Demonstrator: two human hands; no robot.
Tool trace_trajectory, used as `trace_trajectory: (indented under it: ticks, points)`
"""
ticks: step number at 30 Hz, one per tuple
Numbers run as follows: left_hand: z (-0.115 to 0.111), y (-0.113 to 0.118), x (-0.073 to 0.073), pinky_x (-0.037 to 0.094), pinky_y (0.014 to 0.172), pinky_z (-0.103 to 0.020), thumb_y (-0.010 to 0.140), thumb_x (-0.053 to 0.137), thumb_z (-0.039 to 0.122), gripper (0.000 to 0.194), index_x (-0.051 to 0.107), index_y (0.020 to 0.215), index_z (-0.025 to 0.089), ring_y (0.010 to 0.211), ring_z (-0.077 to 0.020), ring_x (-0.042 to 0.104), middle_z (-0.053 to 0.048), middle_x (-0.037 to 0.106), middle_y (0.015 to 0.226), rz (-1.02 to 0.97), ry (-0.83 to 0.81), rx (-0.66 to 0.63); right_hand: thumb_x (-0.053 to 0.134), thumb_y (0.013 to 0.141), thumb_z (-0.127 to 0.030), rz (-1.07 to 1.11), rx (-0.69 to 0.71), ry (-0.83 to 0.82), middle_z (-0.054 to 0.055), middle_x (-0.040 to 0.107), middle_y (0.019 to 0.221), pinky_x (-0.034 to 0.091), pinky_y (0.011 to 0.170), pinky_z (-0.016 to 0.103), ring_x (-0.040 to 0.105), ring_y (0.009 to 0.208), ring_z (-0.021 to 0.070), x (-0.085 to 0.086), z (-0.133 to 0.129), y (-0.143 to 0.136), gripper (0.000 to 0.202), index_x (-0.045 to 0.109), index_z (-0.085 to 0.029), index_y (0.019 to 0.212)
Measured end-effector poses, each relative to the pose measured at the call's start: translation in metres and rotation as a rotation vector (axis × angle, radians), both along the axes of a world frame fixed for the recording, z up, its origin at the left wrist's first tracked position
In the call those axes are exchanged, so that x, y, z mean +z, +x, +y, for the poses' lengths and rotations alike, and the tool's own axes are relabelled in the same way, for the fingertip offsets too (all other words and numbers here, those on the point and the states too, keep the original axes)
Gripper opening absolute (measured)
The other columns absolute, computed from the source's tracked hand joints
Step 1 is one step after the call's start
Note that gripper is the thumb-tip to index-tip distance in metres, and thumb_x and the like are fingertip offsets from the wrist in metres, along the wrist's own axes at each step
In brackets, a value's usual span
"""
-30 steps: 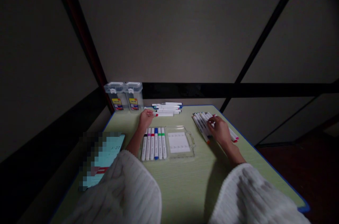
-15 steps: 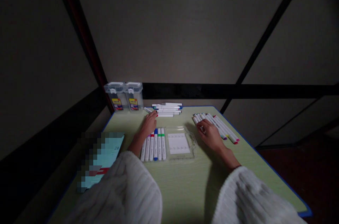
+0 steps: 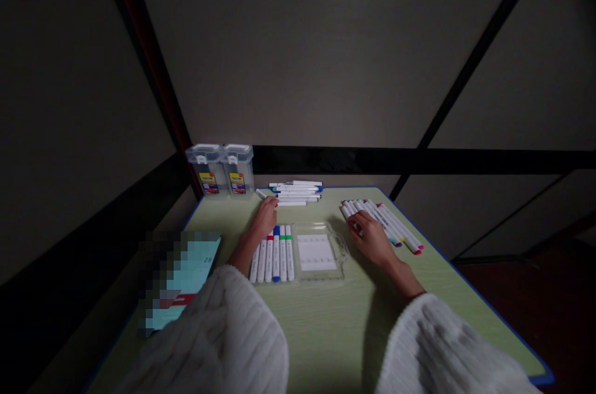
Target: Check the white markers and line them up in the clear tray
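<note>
My left hand (image 3: 264,219) reaches toward the back of the table, its fingers closed over a white marker (image 3: 261,193) whose red end peeks out by the fingertips. Below that forearm, a row of white markers (image 3: 276,260) with colored bands fills one half of an opened clear plastic case (image 3: 321,277). The other half holds a white paper insert (image 3: 315,252). My right hand (image 3: 367,234) rests by a spread of white markers (image 3: 395,224) at the right. Its fingers are curled inward, and whatever lies inside them is hidden.
Two clear lidded boxes (image 3: 207,164) with yellow labels stand at the back left. A loose stack of white markers (image 3: 298,193) lies by the rear edge. A light-blue booklet (image 3: 198,270), partly pixelated, is at the left. The pale green table (image 3: 321,326) has a blue rim near the wall.
The whole view has shifted slightly. Both hands keep nearly the same place and pose, and no marker has visibly moved.
</note>
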State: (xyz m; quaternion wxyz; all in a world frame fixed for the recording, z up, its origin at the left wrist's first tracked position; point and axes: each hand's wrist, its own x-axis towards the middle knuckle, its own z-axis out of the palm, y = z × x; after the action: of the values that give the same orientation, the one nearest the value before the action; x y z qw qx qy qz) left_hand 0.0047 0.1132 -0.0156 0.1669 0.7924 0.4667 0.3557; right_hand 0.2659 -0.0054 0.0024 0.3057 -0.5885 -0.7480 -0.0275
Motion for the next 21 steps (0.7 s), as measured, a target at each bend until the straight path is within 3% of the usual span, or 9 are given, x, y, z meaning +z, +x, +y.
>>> trace_trajectory:
  ticks: [12, 21]
  points:
    - [0.001, 0.002, 0.009, 0.041, 0.089, -0.038, 0.07, 0.045, 0.001, 0.024, 0.065, 0.078, 0.013, 0.087, -0.0201, 0.056, -0.007, 0.062, 0.087, -0.195, 0.045, 0.043, 0.043, 0.076, -0.014, -0.005, 0.009, 0.008, 0.005, 0.052, 0.077, 0.036, 0.06, 0.026, 0.049, 0.063, 0.0155, -0.003, 0.002, 0.001, 0.011, 0.053, -0.017, 0.076]
    - [0.001, 0.008, 0.028, 0.043, 0.087, -0.038, 0.069, 0.054, 0.008, 0.016, 0.068, 0.068, 0.015, 0.087, -0.0197, 0.058, -0.008, 0.066, 0.084, -0.454, -0.001, -0.048, 0.042, 0.076, -0.012, 0.04, 0.032, 0.015, 0.006, 0.052, 0.076, 0.036, 0.059, 0.027, 0.048, 0.063, 0.0158, -0.001, 0.001, 0.0, 0.012, 0.053, -0.016, 0.075]
